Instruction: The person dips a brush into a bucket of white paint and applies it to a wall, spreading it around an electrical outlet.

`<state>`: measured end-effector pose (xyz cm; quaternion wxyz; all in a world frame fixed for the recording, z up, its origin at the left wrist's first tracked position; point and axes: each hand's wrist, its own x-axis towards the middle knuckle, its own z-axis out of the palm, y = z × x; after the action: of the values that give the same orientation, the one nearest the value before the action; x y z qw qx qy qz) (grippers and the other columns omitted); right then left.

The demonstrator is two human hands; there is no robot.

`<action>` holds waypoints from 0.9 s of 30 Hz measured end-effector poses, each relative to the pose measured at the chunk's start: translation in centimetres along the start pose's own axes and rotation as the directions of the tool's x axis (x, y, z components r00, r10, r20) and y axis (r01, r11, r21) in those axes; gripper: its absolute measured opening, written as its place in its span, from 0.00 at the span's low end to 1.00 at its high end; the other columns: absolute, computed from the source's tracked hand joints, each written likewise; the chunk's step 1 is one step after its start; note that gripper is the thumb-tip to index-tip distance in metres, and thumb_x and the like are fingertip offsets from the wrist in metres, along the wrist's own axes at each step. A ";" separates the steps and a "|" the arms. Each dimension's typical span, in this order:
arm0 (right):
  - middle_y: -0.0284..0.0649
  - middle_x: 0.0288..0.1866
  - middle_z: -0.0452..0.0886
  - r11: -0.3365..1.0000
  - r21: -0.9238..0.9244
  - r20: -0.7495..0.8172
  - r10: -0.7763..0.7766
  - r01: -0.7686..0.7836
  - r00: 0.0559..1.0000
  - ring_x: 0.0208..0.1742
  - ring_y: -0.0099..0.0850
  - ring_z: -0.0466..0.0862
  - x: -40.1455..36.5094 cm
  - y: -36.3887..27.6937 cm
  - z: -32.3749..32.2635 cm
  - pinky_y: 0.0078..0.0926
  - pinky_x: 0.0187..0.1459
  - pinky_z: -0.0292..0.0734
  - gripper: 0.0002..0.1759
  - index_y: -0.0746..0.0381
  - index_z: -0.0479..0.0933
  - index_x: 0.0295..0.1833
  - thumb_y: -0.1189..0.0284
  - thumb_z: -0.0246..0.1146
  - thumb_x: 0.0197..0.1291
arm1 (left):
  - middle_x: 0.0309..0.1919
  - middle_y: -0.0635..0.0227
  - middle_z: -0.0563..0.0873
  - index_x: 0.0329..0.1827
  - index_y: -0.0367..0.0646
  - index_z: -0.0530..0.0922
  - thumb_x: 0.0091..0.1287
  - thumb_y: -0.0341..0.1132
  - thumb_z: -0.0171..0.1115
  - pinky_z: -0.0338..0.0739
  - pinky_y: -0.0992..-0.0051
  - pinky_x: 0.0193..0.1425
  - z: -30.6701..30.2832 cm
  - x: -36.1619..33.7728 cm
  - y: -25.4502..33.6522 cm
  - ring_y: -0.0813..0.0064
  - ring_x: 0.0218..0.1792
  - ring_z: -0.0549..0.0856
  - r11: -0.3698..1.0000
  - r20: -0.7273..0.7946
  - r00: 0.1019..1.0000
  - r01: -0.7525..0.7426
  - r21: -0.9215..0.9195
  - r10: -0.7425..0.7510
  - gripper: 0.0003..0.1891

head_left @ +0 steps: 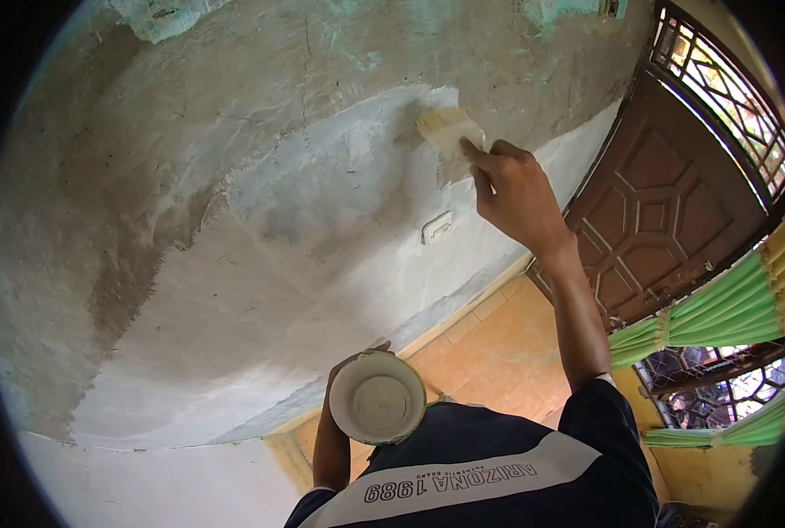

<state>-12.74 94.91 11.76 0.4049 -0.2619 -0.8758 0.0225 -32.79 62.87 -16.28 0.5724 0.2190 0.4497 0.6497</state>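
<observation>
My right hand (523, 195) is closed round the handle of a wide paintbrush (454, 136). Its pale yellow bristles press against the wall (304, 246), at the upper edge of a whitish coated area. Close to my chest, my left hand (343, 364) grips a round tub (341, 398) from its far left side. Most of that hand is hidden behind the tub, with fingertips showing at the rim. Looking into the tub, I see a pale interior and greenish smears along its rim.
A white switch or socket plate (437, 228) is fixed to the wall below the brush. To the right stands a brown panelled door (652, 216) beside green curtains (718, 304) and a grilled window (762, 378). Orange tiles (498, 343) cover the floor. Bare grey plaster and green paint patches (168, 18) lie higher up.
</observation>
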 end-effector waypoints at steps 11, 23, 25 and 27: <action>0.55 0.39 0.86 0.999 0.031 0.006 0.034 -0.034 0.999 0.42 0.55 0.90 -0.7 0.1 1.2 0.52 0.46 0.86 0.23 0.63 0.90 0.68 0.80 0.67 0.68 | 0.75 0.51 0.88 0.77 0.27 0.81 0.85 0.34 0.62 0.89 0.63 0.69 -0.8 0.4 -0.8 0.63 0.63 0.93 0.999 0.005 1.000 0.008 -0.043 -0.007 0.23; 0.50 0.36 0.85 1.000 0.022 -0.059 0.021 -0.020 0.998 0.35 0.46 0.87 -1.2 0.6 1.7 0.44 0.42 0.83 0.25 0.60 0.90 0.70 0.82 0.69 0.69 | 0.78 0.48 0.84 0.73 0.25 0.83 0.84 0.31 0.62 0.89 0.60 0.70 -1.6 0.5 -1.1 0.59 0.67 0.92 0.998 0.017 0.999 0.035 -0.055 -0.034 0.21; 0.50 0.36 0.85 0.998 -0.059 -0.010 0.003 -0.004 1.000 0.34 0.44 0.88 -1.6 1.2 1.6 0.43 0.42 0.83 0.24 0.59 0.90 0.70 0.82 0.69 0.69 | 0.78 0.47 0.84 0.73 0.25 0.83 0.84 0.31 0.62 0.90 0.59 0.70 -2.4 0.6 -1.9 0.58 0.67 0.91 1.000 0.010 1.000 0.013 -0.005 -0.013 0.21; 0.53 0.42 0.87 0.999 -0.046 0.058 0.014 -0.012 0.998 0.39 0.53 0.90 -1.6 1.2 0.3 0.50 0.43 0.87 0.22 0.62 0.90 0.67 0.79 0.68 0.68 | 0.79 0.47 0.84 0.73 0.25 0.83 0.84 0.31 0.62 0.90 0.59 0.70 -2.8 0.4 -1.9 0.58 0.67 0.91 0.999 0.023 1.000 0.007 -0.051 -0.006 0.21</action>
<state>-11.64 95.22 10.17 0.3730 -0.2760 -0.8857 0.0127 -34.02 62.20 -19.36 0.5849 0.2102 0.4271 0.6567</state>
